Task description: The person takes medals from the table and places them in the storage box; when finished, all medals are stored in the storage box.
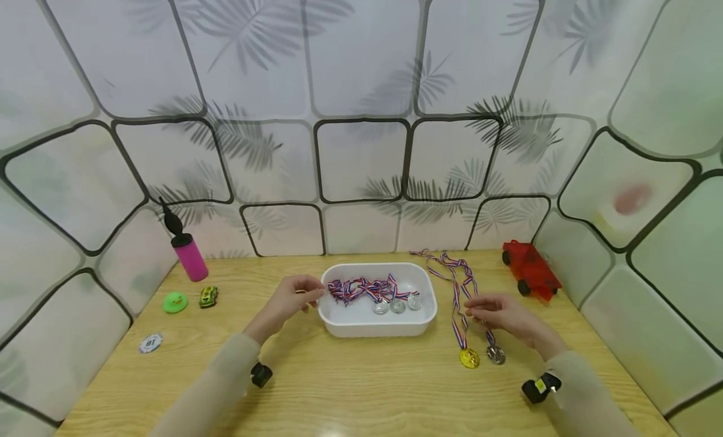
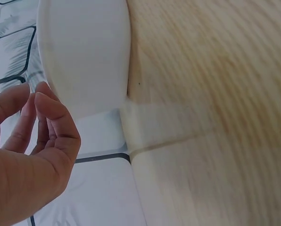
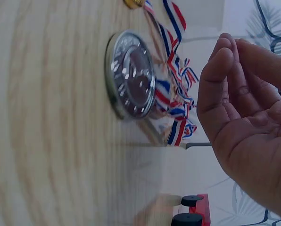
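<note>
A white plastic tray (image 1: 373,329) holds several silver medals (image 1: 398,306) with bunched red, white and blue ribbons (image 1: 361,290). My left hand (image 1: 296,297) is beside its left end, fingers loosely bent and fingertips right at the rim; the left wrist view shows nothing between them. To the right of the tray lie a gold medal (image 1: 469,358) and a dark bronze-coloured medal (image 1: 495,354), their striped ribbons (image 1: 455,299) stretching toward the wall. Over these ribbons hovers my right hand (image 1: 505,314), fingers loosely curved with thumb near the fingertips, holding nothing.
At the left are a pink hand pump (image 1: 191,258), a green rubber duck (image 1: 175,302), a small toy car (image 1: 208,296) and a poker chip (image 1: 150,343). A red toy vehicle (image 1: 531,270) stands at the back right. Patterned cloth walls surround the wooden table (image 1: 339,387).
</note>
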Motion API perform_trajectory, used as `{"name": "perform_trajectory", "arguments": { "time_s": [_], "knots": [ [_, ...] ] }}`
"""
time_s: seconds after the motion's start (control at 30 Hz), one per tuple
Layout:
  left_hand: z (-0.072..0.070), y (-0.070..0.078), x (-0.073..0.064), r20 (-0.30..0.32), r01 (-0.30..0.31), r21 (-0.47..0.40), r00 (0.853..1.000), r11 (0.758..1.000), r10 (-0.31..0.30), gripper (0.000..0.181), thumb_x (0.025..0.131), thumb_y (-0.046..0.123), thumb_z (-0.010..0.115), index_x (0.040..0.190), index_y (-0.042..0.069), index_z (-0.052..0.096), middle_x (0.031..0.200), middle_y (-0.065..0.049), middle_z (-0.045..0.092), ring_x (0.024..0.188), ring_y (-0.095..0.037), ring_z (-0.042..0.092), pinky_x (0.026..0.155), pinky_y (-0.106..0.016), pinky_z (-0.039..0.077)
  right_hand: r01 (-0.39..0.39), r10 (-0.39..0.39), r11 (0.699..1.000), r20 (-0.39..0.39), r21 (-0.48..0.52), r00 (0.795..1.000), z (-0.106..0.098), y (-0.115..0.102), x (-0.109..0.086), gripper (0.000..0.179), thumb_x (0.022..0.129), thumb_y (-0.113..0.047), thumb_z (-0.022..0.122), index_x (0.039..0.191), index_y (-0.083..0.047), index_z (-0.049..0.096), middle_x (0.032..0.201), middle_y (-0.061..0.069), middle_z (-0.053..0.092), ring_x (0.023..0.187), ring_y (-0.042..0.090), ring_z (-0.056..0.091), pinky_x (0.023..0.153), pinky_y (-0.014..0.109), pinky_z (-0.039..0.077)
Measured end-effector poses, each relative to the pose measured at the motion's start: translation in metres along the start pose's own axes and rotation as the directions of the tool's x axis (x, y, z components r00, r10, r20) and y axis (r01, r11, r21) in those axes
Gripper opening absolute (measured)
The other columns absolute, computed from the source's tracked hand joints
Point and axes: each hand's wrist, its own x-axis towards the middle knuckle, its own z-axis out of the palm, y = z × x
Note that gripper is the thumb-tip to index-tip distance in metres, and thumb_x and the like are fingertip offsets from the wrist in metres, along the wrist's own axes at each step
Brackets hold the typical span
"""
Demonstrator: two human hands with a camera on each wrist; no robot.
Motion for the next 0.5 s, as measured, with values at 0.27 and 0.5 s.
{"name": "perform_trajectory", "arguments": {
  "time_s": [0.27,0.5],
  "knots": [
    [0.001,-0.001,-0.006,-0.030,-0.005,0.001,1.000,1.000,0.005,0.030,0.088,0.007,0.072,0.113,-0.007,0.064,0.091,-0.006,0.066,0.075,-0.014,0.058,0.062,-0.027,0.050,-0.040,0.041,0.999,0.028,-0.022,0.999,-0.009,0.007,-0.006,0.048,0.098,-0.018,0.060,0.135,0.010,0.050,0.125,0.021,0.062,0.098,0.014,0.064,0.072,0.027,0.056],
    [0.002,-0.003,-0.009,-0.029,-0.008,-0.029,1.000,1.000,0.007,0.039,0.084,0.003,0.074,0.120,-0.006,0.061,0.106,-0.020,0.064,0.079,-0.014,0.062,0.062,-0.028,0.051,0.006,0.004,0.997,0.113,-0.081,0.994,-0.008,0.011,-0.008,0.043,0.095,-0.014,0.063,0.131,0.009,0.054,0.118,0.024,0.064,0.087,0.015,0.062,0.069,0.028,0.056]
  ]
}}
